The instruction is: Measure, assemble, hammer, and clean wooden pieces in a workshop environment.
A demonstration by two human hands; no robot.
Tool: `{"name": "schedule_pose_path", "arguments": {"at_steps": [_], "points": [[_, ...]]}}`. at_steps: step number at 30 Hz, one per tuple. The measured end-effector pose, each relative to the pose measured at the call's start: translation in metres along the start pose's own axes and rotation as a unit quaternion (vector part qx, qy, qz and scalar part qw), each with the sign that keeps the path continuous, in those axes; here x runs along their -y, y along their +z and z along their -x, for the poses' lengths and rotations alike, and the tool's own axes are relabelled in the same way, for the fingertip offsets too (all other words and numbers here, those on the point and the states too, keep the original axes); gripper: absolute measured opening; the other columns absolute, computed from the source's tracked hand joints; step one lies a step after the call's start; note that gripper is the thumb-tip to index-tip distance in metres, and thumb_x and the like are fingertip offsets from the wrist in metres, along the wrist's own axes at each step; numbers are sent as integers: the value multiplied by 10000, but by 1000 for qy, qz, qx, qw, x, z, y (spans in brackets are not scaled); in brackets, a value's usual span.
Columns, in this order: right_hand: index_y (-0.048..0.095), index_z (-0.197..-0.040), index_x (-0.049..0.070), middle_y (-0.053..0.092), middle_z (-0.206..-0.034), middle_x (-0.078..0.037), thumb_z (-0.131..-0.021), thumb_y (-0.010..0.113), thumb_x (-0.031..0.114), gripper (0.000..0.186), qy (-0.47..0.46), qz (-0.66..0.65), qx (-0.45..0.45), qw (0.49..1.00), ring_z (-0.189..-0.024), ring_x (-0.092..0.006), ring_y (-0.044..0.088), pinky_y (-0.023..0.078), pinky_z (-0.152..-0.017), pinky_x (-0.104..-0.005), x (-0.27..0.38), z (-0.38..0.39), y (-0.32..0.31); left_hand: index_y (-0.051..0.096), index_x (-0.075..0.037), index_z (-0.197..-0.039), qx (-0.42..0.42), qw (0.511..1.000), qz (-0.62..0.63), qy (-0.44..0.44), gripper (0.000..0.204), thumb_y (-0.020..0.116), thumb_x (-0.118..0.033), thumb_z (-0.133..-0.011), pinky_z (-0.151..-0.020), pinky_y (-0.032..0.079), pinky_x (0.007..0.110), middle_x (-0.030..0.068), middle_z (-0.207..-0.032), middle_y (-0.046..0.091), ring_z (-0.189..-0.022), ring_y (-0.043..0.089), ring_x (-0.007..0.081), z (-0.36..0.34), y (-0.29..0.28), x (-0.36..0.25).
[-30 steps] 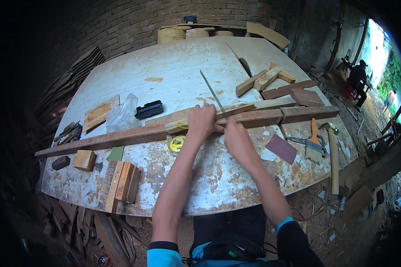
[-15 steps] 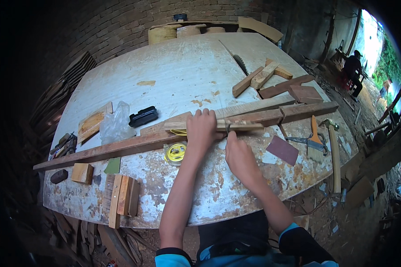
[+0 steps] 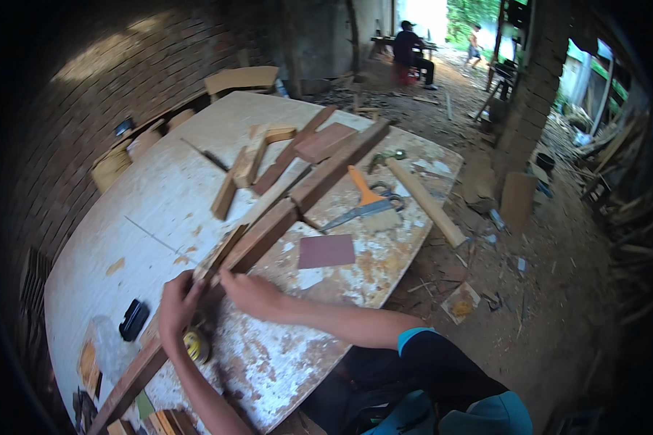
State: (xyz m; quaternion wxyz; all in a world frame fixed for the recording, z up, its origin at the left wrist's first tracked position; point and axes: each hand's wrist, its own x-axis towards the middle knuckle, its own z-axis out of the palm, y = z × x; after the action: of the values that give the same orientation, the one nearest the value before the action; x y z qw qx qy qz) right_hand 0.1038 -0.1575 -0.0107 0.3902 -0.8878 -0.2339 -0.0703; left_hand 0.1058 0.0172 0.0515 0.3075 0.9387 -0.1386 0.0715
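My left hand (image 3: 177, 308) is closed around the near end of a narrow wooden strip (image 3: 223, 250), which lies over a long brown beam (image 3: 260, 235). Pressed close on the strip's right side is my right hand (image 3: 252, 295), its fingers curled; whatever they hold is hidden and blurred. A yellow tape measure (image 3: 195, 346) rests just below my left wrist. To the right of the hands lies a piece of dark red sandpaper (image 3: 326, 251).
A brush with an orange handle (image 3: 365, 186), scissors (image 3: 352, 215) and a hammer (image 3: 426, 203) lie at the table's right. Wood blocks (image 3: 250, 158) sit beyond, near a saw blade (image 3: 214, 158). A black case (image 3: 133, 320) is at left. Another person (image 3: 410, 54) sits far off.
The head view has swung to the right, so the table appears turned and more of the floor shows. Both hands stay at the strip, my right hand now nearer my left.
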Motion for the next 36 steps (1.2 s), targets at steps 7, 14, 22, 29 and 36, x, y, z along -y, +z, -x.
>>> {"name": "schedule_pose_path", "arguments": {"at_steps": [7, 14, 22, 29, 36], "points": [[386, -1127, -103, 610, -707, -272, -798, 469, -5, 354, -2, -28, -19, 999, -713, -438, 620, 505, -604, -507, 0, 0, -11, 631, 2, -895, -85, 995, -37, -41, 307, 760, -164, -670, -686, 489, 345, 147, -838, 669, -720, 635, 264, -8, 11, -12], [178, -1370, -39, 595, -672, -268, -845, 456, 23, 597, -4, -71, -14, 997, -669, -428, 616, 491, -567, -500, -2, -2, -19, 534, 9, -840, -61, 979, -195, -5, 437, 774, -313, -667, -618, 451, 426, 155, -774, 607, -697, 590, 344, -9, 29, -4], [143, -1436, 35, 618, -683, -252, -799, 466, -53, 720, -80, -143, 51, 985, -545, -304, 630, 491, -472, -394, 0, -6, -13, 503, -15, -891, -102, 945, -307, -42, 588, 789, -429, -586, -606, 477, 412, 146, -769, 614, -708, 610, 334, -8, 45, -4], [280, -1405, 124, 635, -859, -195, -922, 372, 65, 494, -15, -259, -44, 965, -634, -199, 563, 460, -636, -347, -19, -11, -13, 520, -53, -817, -105, 955, -276, -28, 489, 761, -433, -626, -551, 470, 425, 119, -654, 613, -658, 622, 321, -16, 51, -24], [225, -1416, 115, 558, -644, -251, -895, 369, 78, 542, -32, -202, -27, 978, -663, -432, 583, 424, -672, -482, -3, -6, -17, 523, -59, -760, -104, 950, -292, -34, 485, 779, -438, -600, -543, 488, 390, 114, -662, 623, -650, 642, 281, -9, 48, -16]]}}
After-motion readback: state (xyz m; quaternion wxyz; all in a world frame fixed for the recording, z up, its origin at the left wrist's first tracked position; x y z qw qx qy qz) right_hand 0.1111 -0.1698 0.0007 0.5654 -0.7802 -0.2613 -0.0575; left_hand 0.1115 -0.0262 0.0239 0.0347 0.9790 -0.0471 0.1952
